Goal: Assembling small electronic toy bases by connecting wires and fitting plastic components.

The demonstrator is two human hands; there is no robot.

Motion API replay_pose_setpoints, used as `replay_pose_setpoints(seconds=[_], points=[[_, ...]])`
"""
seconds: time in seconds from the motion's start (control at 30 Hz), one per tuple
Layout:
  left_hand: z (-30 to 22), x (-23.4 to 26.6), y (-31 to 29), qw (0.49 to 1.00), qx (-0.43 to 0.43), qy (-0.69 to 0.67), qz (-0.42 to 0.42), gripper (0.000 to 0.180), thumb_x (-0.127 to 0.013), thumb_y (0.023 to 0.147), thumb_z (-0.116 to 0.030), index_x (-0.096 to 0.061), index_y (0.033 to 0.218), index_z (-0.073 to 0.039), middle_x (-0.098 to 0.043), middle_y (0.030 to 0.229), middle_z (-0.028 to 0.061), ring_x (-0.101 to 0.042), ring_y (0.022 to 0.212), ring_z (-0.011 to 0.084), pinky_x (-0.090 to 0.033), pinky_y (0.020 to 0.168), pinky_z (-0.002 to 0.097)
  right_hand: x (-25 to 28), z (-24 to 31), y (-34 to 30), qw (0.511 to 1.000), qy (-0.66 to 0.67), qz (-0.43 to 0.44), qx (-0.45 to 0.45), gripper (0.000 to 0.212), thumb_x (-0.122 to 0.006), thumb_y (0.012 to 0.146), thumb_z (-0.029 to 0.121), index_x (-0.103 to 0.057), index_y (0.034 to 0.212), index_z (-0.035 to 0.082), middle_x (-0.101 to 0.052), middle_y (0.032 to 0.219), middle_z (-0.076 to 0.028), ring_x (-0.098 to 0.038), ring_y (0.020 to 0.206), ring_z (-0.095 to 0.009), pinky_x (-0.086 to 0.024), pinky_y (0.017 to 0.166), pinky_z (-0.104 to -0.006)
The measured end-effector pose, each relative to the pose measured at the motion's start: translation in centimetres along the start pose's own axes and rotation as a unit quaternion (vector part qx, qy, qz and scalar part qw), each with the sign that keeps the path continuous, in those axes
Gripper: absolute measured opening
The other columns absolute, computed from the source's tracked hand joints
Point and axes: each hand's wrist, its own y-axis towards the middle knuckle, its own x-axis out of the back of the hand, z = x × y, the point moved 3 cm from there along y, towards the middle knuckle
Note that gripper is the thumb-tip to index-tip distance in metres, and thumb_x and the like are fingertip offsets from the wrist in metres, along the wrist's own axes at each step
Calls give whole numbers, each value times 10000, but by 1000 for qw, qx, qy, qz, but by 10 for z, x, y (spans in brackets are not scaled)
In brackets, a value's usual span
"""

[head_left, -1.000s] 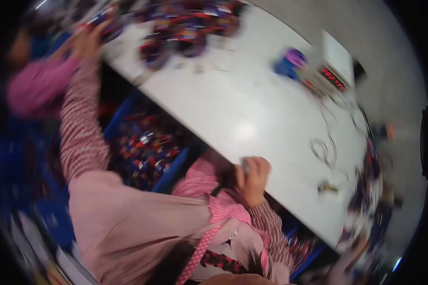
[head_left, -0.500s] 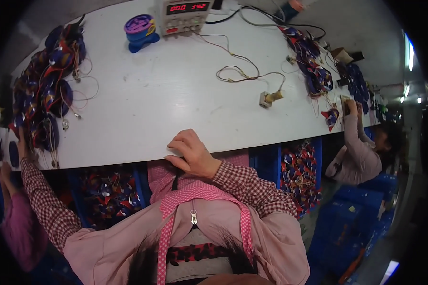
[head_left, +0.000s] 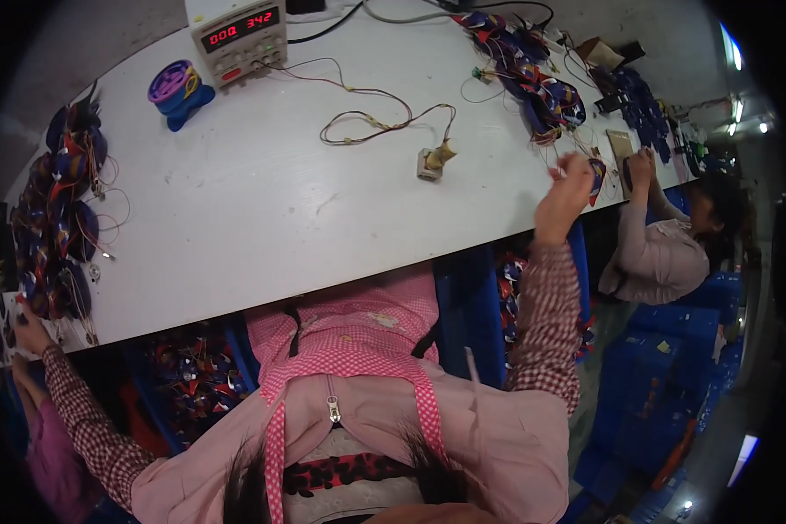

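My left hand point(head_left: 33, 334) is at the far left table edge, beside a heap of blue and red wired pieces point(head_left: 64, 205). Its fingers are drawn together around something too small to make out, with a bit of red at the tips. My right hand point(head_left: 564, 199) is stretched out over the table at the right, fingers half bent and thumb apart, nothing visible between them. Right beside it lies a single blue and red piece point(head_left: 596, 181), partly hidden by the hand. A second heap of such pieces point(head_left: 533, 83) lies just beyond.
A power supply point(head_left: 238, 39) with a red display stands at the back, its wires running to a small connector block point(head_left: 430, 164). Left of it sits a blue and purple spool point(head_left: 179, 92). Blue bins of pieces point(head_left: 196, 371) are below the edge. A co-worker point(head_left: 664, 249) sits at right.
My right hand has gone from the table's front edge out to the right, beside the single piece. The left hand has shifted slightly toward the near edge. The view has turned a little.
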Motion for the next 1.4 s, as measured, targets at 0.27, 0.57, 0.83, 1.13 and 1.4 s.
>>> replay_pose_setpoints(seconds=[0.27,0.57,0.83,1.13,1.4], points=[[-302,126,-198,757,-358,-478,265,319,-547,917,-183,-517,1187,-17,-572,1057,46,-545,905,104,-452,757,219,31,-121,139,954,-193,88,-210,295,-536,893,214,-567,1102,8,-590,886,-51,-537,691,-124,-438,574,-252],[-488,239,-426,516,-514,-469,499,212,-604,858,-129,-563,1006,17,-585,827,68,-565,753,108,-468,671,237,45,-158,145,907,-25,164,-386,321,-628,827,127,-553,1086,-47,-575,733,-74,-522,539,-120,-427,437,-233],[-592,243,-587,519,-476,-510,494,728,-671,788,-431,-399,1219,89,-547,958,170,-574,852,219,-488,755,305,60,-105,61,914,12,222,-340,176,-630,843,122,-542,913,-14,-529,686,-18,-514,532,-101,-442,464,-220],[-591,236,-633,602,-532,-410,432,997,-771,636,-505,-321,1260,128,-414,1145,304,-489,1048,409,-421,927,371,80,-63,-26,931,16,269,-247,267,-608,855,93,-494,1054,-45,-570,767,-39,-514,558,-60,-453,478,-197],[-515,222,-644,611,-436,-537,385,975,-811,599,-422,-311,1260,91,-433,1145,275,-471,1078,396,-396,948,388,91,-40,-85,957,65,213,-188,251,-576,890,104,-454,1077,-11,-567,835,-12,-507,616,-24,-444,520,-161]])
